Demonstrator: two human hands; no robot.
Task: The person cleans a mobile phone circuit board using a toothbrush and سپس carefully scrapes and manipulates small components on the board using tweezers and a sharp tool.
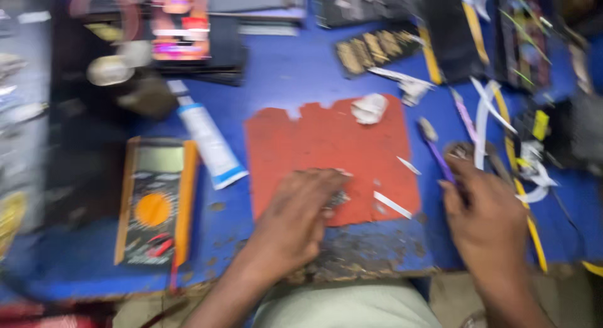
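The picture is motion-blurred. My left hand [298, 218] rests on the front edge of a worn red mat [326, 149], its fingers closed over a small dark part [339, 198]. My right hand [487, 218] lies to the right of the mat on the blue worktop [282, 70], fingers curled around the end of a thin purple-handled tool [440, 155] whose brush-like tip points away from me. Small white strips [392, 204] lie on the mat between my hands. A crumpled white scrap [369, 108] sits at the mat's far edge.
A yellow-cased multimeter [154, 202] lies at front left, with a white and blue tube [207, 139] beside it. Dark circuit boards [377, 48], yellow tape and white ribbon strips [483, 118] crowd the right and back. A lit screen [180, 23] stands at the back left.
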